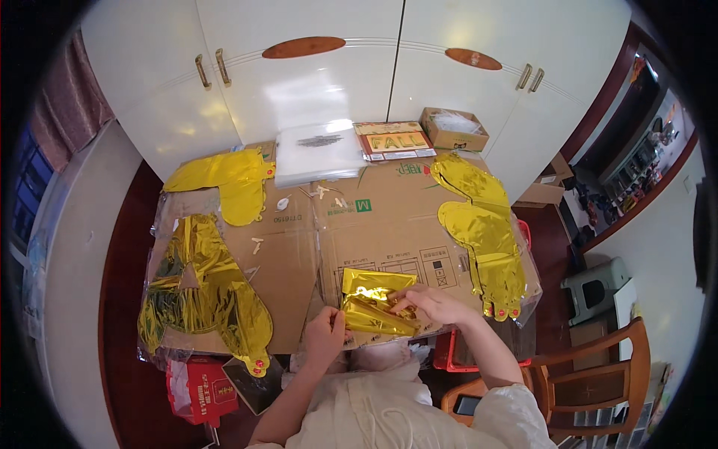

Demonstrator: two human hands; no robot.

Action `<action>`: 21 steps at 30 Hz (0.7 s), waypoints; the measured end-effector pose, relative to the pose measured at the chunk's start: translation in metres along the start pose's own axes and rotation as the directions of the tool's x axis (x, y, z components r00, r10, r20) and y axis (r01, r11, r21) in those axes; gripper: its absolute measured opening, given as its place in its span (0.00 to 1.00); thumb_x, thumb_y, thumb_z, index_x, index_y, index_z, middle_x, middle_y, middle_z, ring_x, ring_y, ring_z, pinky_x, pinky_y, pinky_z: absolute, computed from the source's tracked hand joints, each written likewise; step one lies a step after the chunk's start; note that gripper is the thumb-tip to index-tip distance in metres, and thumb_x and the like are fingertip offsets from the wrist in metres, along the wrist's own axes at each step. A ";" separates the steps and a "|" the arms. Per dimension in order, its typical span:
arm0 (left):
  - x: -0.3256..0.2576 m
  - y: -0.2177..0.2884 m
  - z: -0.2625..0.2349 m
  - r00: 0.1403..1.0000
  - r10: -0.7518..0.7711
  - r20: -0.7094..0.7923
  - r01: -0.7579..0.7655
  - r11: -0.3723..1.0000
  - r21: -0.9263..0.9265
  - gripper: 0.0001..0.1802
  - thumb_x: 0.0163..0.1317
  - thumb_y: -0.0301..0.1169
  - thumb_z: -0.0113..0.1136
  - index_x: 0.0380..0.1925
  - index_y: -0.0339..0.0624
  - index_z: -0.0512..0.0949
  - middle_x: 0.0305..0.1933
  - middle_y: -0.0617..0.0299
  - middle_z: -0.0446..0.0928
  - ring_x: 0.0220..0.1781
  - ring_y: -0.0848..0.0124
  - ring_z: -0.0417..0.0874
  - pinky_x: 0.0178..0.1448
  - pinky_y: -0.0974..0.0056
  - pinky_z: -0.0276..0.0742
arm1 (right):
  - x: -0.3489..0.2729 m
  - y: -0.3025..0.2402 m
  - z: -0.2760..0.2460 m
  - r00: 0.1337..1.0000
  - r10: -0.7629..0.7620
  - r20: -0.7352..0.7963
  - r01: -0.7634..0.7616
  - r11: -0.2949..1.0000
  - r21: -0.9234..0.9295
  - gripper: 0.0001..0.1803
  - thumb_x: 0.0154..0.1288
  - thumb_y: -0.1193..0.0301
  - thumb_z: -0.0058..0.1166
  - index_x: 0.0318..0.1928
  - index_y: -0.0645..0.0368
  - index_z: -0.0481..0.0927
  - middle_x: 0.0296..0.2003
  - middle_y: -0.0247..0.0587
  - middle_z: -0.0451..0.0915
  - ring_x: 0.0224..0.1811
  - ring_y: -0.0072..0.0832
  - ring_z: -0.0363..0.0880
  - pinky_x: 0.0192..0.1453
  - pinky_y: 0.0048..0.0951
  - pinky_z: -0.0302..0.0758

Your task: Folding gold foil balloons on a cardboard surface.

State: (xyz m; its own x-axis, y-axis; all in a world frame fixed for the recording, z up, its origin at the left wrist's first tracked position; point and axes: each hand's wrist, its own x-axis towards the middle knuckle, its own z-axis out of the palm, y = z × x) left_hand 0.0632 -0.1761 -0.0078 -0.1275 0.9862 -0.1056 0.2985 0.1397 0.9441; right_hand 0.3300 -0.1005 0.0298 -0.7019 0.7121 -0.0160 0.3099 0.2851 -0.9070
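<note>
Taking the creased gold foil sheet (362,284) as the centre of the clock, with twelve pointing toward the cabinets, the left hand (325,330) is at eight and the right hand (431,304) at three. The foil lies folded on the cardboard (389,213), close to the edge nearest the person. The left fingers are curled in against the foil's near-left edge; whether they pinch it, I cannot tell. The right fingers reach over the foil's right side, partly bent, and how firmly they hold it does not show. The foil looks thin and slick, so a hard pull between the hands could tear it or set sharp creases, and a loose hold could let it slip off the near edge toward six. A wide foil shape (239,307) at nine and a bent foil shape (243,196) at ten lie flat; a sweeping forearm could drag either out of place. The foil shapes (486,224) at two overlap, so catching the top one could shift those beneath. Small white pieces (323,191) at eleven, near the clear plastic bags (318,161), look light enough to scatter if the cardboard is bumped.
</note>
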 end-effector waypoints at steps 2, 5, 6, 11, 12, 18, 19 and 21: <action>0.000 0.001 0.000 1.000 -0.016 0.004 0.016 1.000 0.001 0.11 0.70 0.33 0.53 0.32 0.35 0.76 0.20 0.59 0.80 0.22 0.72 0.86 0.28 0.67 0.76 | 0.003 0.002 0.001 0.994 0.111 0.025 -0.113 0.986 0.123 0.14 0.67 0.63 0.58 0.46 0.59 0.82 0.41 0.43 0.83 0.48 0.35 0.80 0.55 0.31 0.73; -0.002 0.009 -0.001 0.998 -0.056 0.027 0.056 0.998 -0.007 0.11 0.70 0.32 0.52 0.33 0.35 0.75 0.22 0.59 0.81 0.23 0.73 0.85 0.28 0.69 0.77 | 0.015 -0.002 0.010 0.959 0.284 -0.016 -0.283 0.957 0.059 0.12 0.66 0.64 0.60 0.41 0.60 0.81 0.33 0.38 0.83 0.39 0.28 0.81 0.45 0.29 0.76; -0.002 0.013 -0.002 0.997 -0.065 0.043 0.065 0.998 -0.006 0.11 0.71 0.32 0.51 0.34 0.34 0.75 0.24 0.59 0.81 0.24 0.74 0.85 0.29 0.70 0.77 | 0.018 0.002 0.012 0.966 0.256 -0.021 -0.254 0.964 0.079 0.12 0.64 0.64 0.61 0.41 0.60 0.80 0.33 0.37 0.82 0.38 0.26 0.81 0.43 0.28 0.76; -0.003 0.012 -0.003 0.996 -0.075 0.040 0.076 0.997 -0.015 0.11 0.71 0.32 0.51 0.34 0.34 0.75 0.23 0.60 0.80 0.24 0.74 0.85 0.29 0.70 0.78 | 0.036 -0.018 0.015 0.960 0.279 -0.021 -0.280 0.959 -0.038 0.13 0.61 0.70 0.65 0.41 0.59 0.74 0.32 0.32 0.80 0.33 0.19 0.77 0.38 0.24 0.74; -0.003 0.011 -0.002 0.998 -0.063 0.024 0.064 0.998 -0.024 0.11 0.71 0.32 0.52 0.33 0.35 0.75 0.22 0.59 0.80 0.24 0.73 0.85 0.28 0.69 0.77 | 0.038 -0.017 0.017 0.961 0.276 -0.028 -0.277 0.958 -0.072 0.13 0.60 0.70 0.65 0.41 0.59 0.74 0.32 0.33 0.80 0.33 0.20 0.77 0.38 0.25 0.74; -0.001 0.005 -0.001 0.999 -0.037 0.008 0.037 0.999 -0.004 0.11 0.70 0.33 0.53 0.33 0.36 0.75 0.20 0.59 0.81 0.22 0.71 0.85 0.28 0.67 0.77 | 0.040 -0.018 0.021 0.990 0.132 -0.043 -0.139 0.939 -0.313 0.11 0.59 0.72 0.60 0.41 0.59 0.75 0.31 0.39 0.81 0.34 0.31 0.80 0.39 0.31 0.76; -0.001 0.004 -0.001 0.999 -0.038 0.006 0.038 0.999 -0.003 0.11 0.70 0.33 0.53 0.32 0.36 0.75 0.20 0.59 0.81 0.22 0.71 0.85 0.28 0.66 0.77 | 0.040 -0.023 0.019 0.992 0.126 -0.012 -0.122 0.931 -0.343 0.12 0.57 0.74 0.59 0.43 0.59 0.76 0.32 0.43 0.81 0.35 0.36 0.81 0.40 0.33 0.76; -0.001 0.006 -0.001 1.000 -0.027 0.006 0.027 0.999 0.020 0.11 0.70 0.33 0.53 0.32 0.36 0.75 0.20 0.59 0.81 0.22 0.71 0.85 0.29 0.66 0.77 | 0.039 -0.021 0.017 0.994 0.102 0.034 -0.084 0.939 -0.334 0.13 0.59 0.73 0.57 0.46 0.58 0.78 0.33 0.44 0.82 0.37 0.36 0.81 0.42 0.32 0.76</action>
State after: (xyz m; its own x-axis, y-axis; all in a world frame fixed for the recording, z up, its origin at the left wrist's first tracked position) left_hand 0.0645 -0.1762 -0.0018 -0.1299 0.9826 -0.1326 0.3137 0.1676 0.9346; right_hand 0.2853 -0.0901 0.0413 -0.6883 0.7151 -0.1224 0.5646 0.4220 -0.7093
